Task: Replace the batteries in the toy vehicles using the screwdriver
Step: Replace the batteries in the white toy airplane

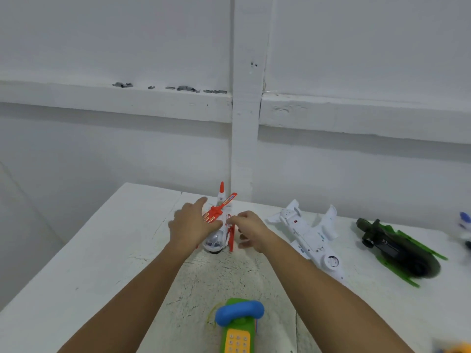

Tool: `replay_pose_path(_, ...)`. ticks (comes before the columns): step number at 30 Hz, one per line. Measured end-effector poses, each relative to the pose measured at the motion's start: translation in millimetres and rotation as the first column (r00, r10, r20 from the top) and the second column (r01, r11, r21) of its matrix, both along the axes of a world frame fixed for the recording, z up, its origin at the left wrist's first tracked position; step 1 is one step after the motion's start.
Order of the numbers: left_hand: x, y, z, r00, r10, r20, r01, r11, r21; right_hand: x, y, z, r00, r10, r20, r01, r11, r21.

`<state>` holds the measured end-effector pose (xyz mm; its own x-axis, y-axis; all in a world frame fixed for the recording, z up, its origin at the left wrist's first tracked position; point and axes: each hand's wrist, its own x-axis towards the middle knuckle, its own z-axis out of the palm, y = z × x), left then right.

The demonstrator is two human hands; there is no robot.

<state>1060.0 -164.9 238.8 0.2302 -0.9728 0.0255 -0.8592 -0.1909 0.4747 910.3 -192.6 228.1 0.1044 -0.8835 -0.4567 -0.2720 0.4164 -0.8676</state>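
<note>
A white and red toy helicopter (219,225) stands upright at the far middle of the white table (102,250), nose toward me. My left hand (190,225) lies against its left side with fingers stretched out toward the red rotor. My right hand (251,229) is at its right side, fingertips touching the body near the red skid, fingers partly bent. No screwdriver or batteries are in view.
To the right lie a white toy plane (309,238) upside down and a dark green toy helicopter (397,250). A green, yellow and blue toy phone (238,324) sits near me. Part of a white and blue toy (465,229) shows at the right edge. A white wall stands behind.
</note>
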Motion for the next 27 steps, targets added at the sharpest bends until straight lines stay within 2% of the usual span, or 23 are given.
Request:
replay_pose_path(2, -7.6, -1.1, 9.0, 0.955, -0.011, 0.296, 0.015, 1.000, -0.010, -12.6, 2.5, 4.0, 0.995, -0.012, -0.097, 0.002, 0.995, -0.101)
replay_pose_path(4, -20.0, -2.5, 12.5, 0.888, -0.052, 0.456, 0.095, 0.993, -0.072, -30.0, 5.0, 10.2, 0.989, -0.038, -0.143, 0.008, 0.979, -0.205)
replay_pose_path(6, -35.7, -4.7, 12.1, 0.847, -0.110, 0.521, 0.192, 0.976, -0.106, -50.4, 8.8, 17.5, 0.982, -0.060, -0.182, 0.004, 0.956, -0.293)
replay_pose_path(8, -56.0, -6.5, 11.1, 0.824, -0.214, 0.525, 0.286, 0.956, -0.059, -72.8, 14.1, 24.3, 0.968, -0.097, -0.232, 0.004, 0.929, -0.371)
replay_pose_path(10, -78.1, -7.6, 7.3, 0.819, -0.347, 0.458, 0.393, 0.919, -0.006, -95.9, 18.3, 28.3, 0.943, -0.166, -0.289, 0.019, 0.892, -0.451)
replay_pose_path(14, -119.8, -4.9, -7.0, 0.829, -0.547, 0.115, 0.545, 0.837, 0.051, -140.9, 27.1, 26.4, 0.854, -0.319, -0.411, 0.045, 0.832, -0.553)
replay_pose_path(17, -143.5, -7.1, -20.6, 0.803, -0.595, 0.042, 0.588, 0.801, 0.109, -167.6, 34.3, 16.1, 0.769, -0.405, -0.495, 0.137, 0.860, -0.491)
replay_pose_path(19, -154.0, -9.2, -27.3, 0.811, -0.585, -0.017, 0.582, 0.804, 0.122, -178.0, 40.8, 11.4, 0.799, -0.372, -0.473, 0.204, 0.907, -0.369)
replay_pose_path(23, -163.0, -9.6, -36.1, 0.830, -0.536, -0.154, 0.555, 0.820, 0.139, -183.0, 54.0, 1.6, 0.928, -0.255, -0.271, 0.226, 0.965, -0.135)
replay_pose_path(27, -163.8, -6.9, -36.5, 0.832, -0.496, -0.247, 0.536, 0.833, 0.133, -183.0, 59.7, -4.0, 0.941, -0.243, -0.236, 0.231, 0.970, -0.077)
